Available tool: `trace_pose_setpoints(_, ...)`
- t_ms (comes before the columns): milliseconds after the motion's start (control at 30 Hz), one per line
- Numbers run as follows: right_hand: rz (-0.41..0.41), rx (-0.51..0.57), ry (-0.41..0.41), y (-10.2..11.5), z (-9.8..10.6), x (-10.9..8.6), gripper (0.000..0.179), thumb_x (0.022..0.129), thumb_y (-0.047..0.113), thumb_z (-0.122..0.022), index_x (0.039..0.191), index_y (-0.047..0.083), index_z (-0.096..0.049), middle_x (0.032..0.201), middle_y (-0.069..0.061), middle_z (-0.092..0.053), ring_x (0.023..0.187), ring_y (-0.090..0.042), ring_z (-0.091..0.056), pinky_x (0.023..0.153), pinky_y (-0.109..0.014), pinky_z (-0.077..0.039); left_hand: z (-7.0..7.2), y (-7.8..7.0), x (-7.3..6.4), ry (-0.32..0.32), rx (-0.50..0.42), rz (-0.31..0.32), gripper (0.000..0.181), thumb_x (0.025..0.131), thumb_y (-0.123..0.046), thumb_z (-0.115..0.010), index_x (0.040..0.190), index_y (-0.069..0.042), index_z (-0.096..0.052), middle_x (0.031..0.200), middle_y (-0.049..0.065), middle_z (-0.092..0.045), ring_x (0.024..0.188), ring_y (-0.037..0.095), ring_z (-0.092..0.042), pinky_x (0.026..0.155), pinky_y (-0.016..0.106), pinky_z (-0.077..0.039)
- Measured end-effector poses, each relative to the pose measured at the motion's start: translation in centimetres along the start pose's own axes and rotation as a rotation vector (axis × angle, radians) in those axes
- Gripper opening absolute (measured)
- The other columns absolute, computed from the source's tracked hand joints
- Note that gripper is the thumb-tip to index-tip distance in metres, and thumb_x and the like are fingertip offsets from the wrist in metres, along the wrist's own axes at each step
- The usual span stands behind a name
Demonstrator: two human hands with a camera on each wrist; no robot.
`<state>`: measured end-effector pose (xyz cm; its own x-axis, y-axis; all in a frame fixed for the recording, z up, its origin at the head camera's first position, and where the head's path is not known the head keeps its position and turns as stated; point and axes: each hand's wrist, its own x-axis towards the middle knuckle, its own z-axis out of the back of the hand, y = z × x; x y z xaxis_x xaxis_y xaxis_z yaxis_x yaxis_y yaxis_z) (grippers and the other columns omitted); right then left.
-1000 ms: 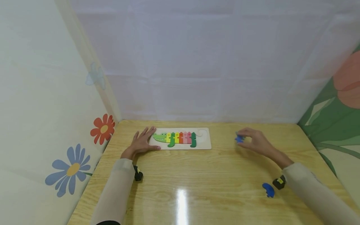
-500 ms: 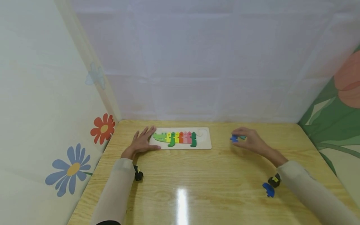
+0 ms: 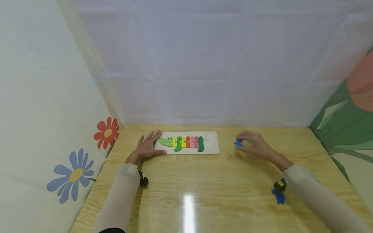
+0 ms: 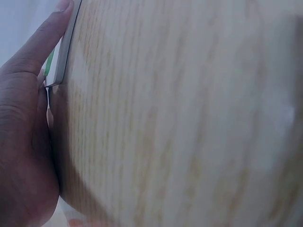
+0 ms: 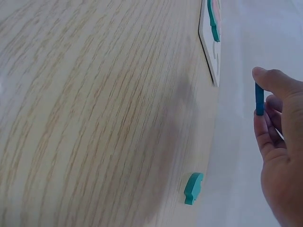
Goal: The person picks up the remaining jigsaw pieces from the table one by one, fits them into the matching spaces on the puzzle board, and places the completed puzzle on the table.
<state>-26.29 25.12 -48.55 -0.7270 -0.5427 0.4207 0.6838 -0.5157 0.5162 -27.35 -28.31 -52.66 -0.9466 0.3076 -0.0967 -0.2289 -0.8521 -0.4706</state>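
A white puzzle board [image 3: 214, 147] lies at the back of the table, with a colourful crocodile [image 3: 180, 142] of several pieces on it. The curled tail outline at its right end holds no piece. My left hand [image 3: 146, 147] rests with spread fingers at the board's left end, thumb on its front edge; the left wrist view shows this thumb [image 4: 35, 47] along the board. Right of the board, above the table, my right hand [image 3: 254, 145] pinches a small blue puzzle piece [image 3: 238, 142] between thumb and fingertips. The right wrist view shows that piece [image 5: 259, 99] edge-on.
A teal puzzle piece [image 5: 193, 188] lies on the table, mostly hidden behind my right hand in the head view. A curved blue puzzle piece [image 3: 279, 196] lies near my right forearm, partly covered by the black wrist camera [image 3: 280, 184]. White cloth [image 3: 180, 64] stands behind the table.
My right hand has moved left toward the board with the blue puzzle piece, uncovering part of the teal piece. My left hand and the board stay where they were.
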Motion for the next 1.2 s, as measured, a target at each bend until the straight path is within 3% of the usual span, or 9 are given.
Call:
trace_pose_setpoints(233, 0.031, 0.017, 0.003, 0.0, -0.6, 0.6, 0.043, 0.079, -0.001, -0.091, 0.119, -0.006, -0.075, 0.115, -0.019, -0.076, 0.099, -0.036, -0.075, 0.087, -0.054, -0.061, 0.1, 0.0, -0.1, 0.002, -0.004, -0.002, 0.116, 0.085, -0.062, -0.081, 0.171, -0.012, -0.02, 0.178, 0.012, -0.012, 0.164, 0.04, -0.003, 0.125, 0.068, 0.008)
trace_pose_setpoints(733, 0.004, 0.059, 0.035, 0.6, -1.6, 2.0, 0.045, 0.079, 0.0, -0.092, 0.119, -0.01, -0.073, 0.117, -0.022, -0.074, 0.099, -0.037, -0.076, 0.086, -0.055, -0.062, 0.1, -0.1, 0.1, 0.008, 0.003, 0.002, 0.116, 0.085, -0.062, -0.081, 0.171, -0.012, -0.02, 0.178, 0.012, -0.012, 0.164, 0.04, -0.003, 0.126, 0.067, 0.008)
trace_pose_setpoints(1000, 0.047, 0.066, 0.01, 1.1, -2.2, 2.8, 0.045, 0.077, -0.004, -0.092, 0.116, -0.013, -0.073, 0.114, -0.025, -0.074, 0.095, -0.038, -0.076, 0.084, -0.056, -0.062, 0.2, -0.3, -0.1, 0.004, -0.007, 0.0, 0.116, 0.085, -0.061, -0.081, 0.17, -0.01, -0.021, 0.178, 0.014, -0.012, 0.163, 0.041, -0.004, 0.125, 0.068, 0.008)
trace_pose_setpoints(1200, 0.026, 0.065, 0.027, 1.1, -3.0, 3.3, 0.044, 0.078, -0.001, -0.092, 0.116, -0.012, -0.074, 0.114, -0.023, -0.074, 0.096, -0.037, -0.076, 0.085, -0.052, -0.063, 0.2, -0.2, 0.0, 0.003, -0.004, 0.002, 0.116, 0.085, -0.061, -0.081, 0.17, -0.01, -0.021, 0.178, 0.014, -0.012, 0.164, 0.041, -0.003, 0.126, 0.068, 0.008)
